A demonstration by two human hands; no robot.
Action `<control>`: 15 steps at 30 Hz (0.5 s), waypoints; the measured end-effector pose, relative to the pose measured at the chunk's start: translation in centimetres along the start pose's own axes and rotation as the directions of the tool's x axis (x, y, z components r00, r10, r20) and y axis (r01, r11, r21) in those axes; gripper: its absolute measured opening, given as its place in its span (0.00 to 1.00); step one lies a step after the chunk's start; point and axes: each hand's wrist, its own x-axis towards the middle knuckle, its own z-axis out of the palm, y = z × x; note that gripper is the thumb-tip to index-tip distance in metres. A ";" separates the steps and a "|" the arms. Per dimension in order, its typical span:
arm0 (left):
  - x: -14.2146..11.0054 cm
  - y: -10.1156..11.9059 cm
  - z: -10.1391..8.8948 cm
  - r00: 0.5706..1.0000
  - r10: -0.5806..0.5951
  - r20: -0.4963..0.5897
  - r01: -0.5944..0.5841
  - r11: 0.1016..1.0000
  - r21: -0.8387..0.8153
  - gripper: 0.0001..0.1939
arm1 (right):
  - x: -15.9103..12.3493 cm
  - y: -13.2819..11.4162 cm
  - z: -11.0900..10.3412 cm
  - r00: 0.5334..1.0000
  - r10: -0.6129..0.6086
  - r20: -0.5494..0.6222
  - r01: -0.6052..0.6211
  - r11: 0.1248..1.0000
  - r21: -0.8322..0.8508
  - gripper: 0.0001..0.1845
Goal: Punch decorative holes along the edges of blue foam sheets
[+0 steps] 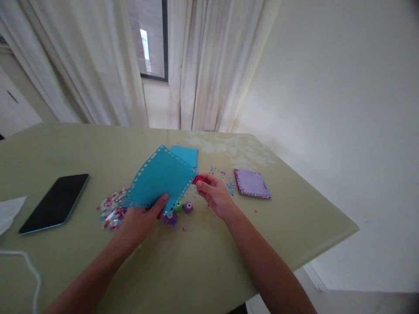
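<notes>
My left hand (144,220) grips a blue sheet of paper (163,179) by its lower edge, thumb on top. Small punched shapes run along the sheet's edges. At the sheet's right corner, my right hand (212,192) is closed around a small red craft punch (198,179), partly hidden by the fingers. Below the sheet lie small purple punches (187,207) with eye-like dots and a green one (178,206). A pile of colourful paper bits (113,211) sits left of my left hand, partly behind the paper.
Behind the held sheet lies a stack of blue paper (186,155). To the right is a stack of punched sheets with a lilac one on top (252,183). Scattered bits (230,186) lie between. A tablet (55,203), white paper (9,213) and white cable (31,264) are at left.
</notes>
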 end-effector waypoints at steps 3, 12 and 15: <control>0.1 -0.3 0.0 1.000 0.001 0.000 -0.001 1.000 0.012 0.22 | -0.1 -0.1 0.0 1.000 0.005 0.006 -0.005 1.000 0.000 0.22; 0.1 -0.1 0.0 1.000 0.010 -0.012 -0.009 1.000 0.024 0.21 | 0.0 -0.2 0.1 1.000 0.017 0.019 -0.017 1.000 0.006 0.21; 0.1 -0.2 0.1 1.000 0.017 -0.008 -0.017 1.000 0.008 0.21 | 0.0 -0.1 0.0 1.000 0.015 0.026 -0.015 1.000 0.001 0.21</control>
